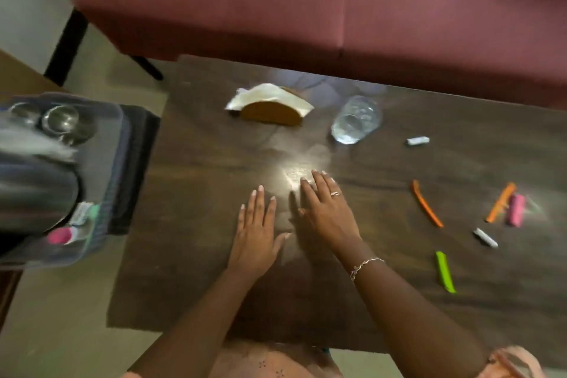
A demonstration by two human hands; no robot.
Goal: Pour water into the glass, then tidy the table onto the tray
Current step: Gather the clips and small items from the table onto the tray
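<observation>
A clear glass [356,120] stands on the dark wooden table [199,163], right of the middle at the back. My left hand [256,232] and my right hand [325,209] lie flat with straight fingers near the table's middle, holding nothing. Left of the table a translucent tray [115,144] rests on a dark stool; it holds a blurred steel jug [33,190], steel cups [61,121] and a pink item [59,236]. Scattered on the table's right side are two orange sticks [426,207] [500,202], a pink piece [517,209], a green clip [445,271] and two white pieces [418,140] [485,237].
A wooden napkin holder [271,113] with white napkins stands at the table's back, left of the glass. A maroon sofa [306,0] runs behind the table. Pale floor shows at the left and in front.
</observation>
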